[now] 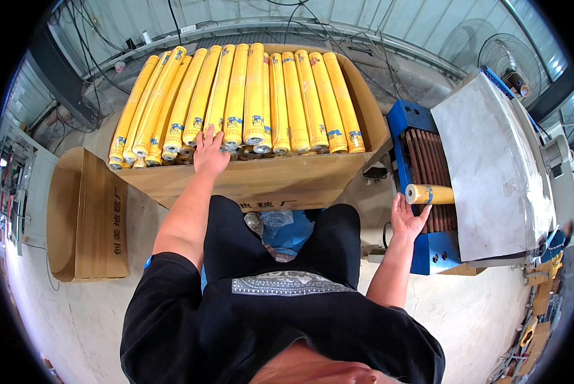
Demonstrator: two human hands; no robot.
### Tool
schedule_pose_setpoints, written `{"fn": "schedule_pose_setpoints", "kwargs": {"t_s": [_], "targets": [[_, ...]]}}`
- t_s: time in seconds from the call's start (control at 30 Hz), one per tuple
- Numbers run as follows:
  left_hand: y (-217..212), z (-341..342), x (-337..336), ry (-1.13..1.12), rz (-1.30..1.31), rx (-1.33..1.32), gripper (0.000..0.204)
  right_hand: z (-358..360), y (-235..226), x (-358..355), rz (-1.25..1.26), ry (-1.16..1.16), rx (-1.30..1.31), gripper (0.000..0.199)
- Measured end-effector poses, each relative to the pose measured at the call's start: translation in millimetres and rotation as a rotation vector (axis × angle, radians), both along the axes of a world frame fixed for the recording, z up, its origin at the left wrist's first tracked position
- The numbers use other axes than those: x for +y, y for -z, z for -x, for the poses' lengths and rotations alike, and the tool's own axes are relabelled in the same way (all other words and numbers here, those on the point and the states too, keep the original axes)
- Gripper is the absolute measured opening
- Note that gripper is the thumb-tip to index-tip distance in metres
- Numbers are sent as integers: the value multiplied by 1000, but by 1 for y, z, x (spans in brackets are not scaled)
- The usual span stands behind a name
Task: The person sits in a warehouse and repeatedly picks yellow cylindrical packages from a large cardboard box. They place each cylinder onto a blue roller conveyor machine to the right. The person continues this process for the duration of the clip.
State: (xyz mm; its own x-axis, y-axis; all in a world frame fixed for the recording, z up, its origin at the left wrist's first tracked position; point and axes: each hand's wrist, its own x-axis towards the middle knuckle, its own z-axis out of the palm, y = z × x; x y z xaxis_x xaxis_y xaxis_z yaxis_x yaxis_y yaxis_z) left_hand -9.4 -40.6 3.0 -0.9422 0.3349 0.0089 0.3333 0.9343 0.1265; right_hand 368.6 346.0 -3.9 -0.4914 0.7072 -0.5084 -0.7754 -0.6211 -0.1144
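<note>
1. Yellow rolls [255,96]: long, slim cylinders, smooth glossy wrapping, blue printed patches near the near ends. Packed side by side, leaning, in a large cardboard box [287,176]; far ends raised, near ends lying along the box's near edge, more ends seen below them.
2. Single yellow roll [431,194]: set crosswise over brown rollers [424,157] in a blue metal frame [415,116], near the frame's left edge. Round end with a dark core hole is shown; its other end is covered by a pale, flat sheet [485,166], edged at right with crinkled clear film.
3. Left hand [211,155]: placed at the box's near edge, left of its middle, fingers spread and laid over roll ends. No roll is gripped; a few ends are hidden beneath it.
4. Right hand [408,219]: held palm up, fingers and thumb parted, just below the single roll's exposed end; whether contact is made cannot be told. Hands are well apart, both arms reached forward.
5. Second cardboard box [101,224], open, stood on the floor at left. Blue plastic [293,237] is seen between the knees. Fan [509,70] with wire guard beyond the sheet.
</note>
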Motion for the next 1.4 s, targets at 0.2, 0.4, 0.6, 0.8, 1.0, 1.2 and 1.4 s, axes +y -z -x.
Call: {"fn": "schedule_pose_setpoints", "kwargs": {"t_s": [0.2, 0.4, 0.6, 0.8, 1.0, 1.2, 1.4], "targets": [[-4, -1, 3, 8, 1, -8, 62, 27, 9, 23, -163, -54, -163, 55], [2, -45, 38, 82, -160, 184, 63, 70, 24, -49, -295, -235, -149, 27], [8, -183, 112, 555, -862, -1017, 79, 59, 45, -231, -596, -730, -213, 39], [-17, -169, 83, 278, -913, -801, 67, 81, 21, -216, -1071, -1186, -211, 57], [-100, -73, 28, 35, -1082, -567, 58, 80, 20, -188, -1102, -1262, -303, 52], [-99, 110, -106, -134, -713, -50, 63, 37, 34, -155, -770, -1033, -470, 39], [-45, 142, -119, -238, 189, -212, 68, 0, 39, -92, -480, -543, -246, 34]]}}
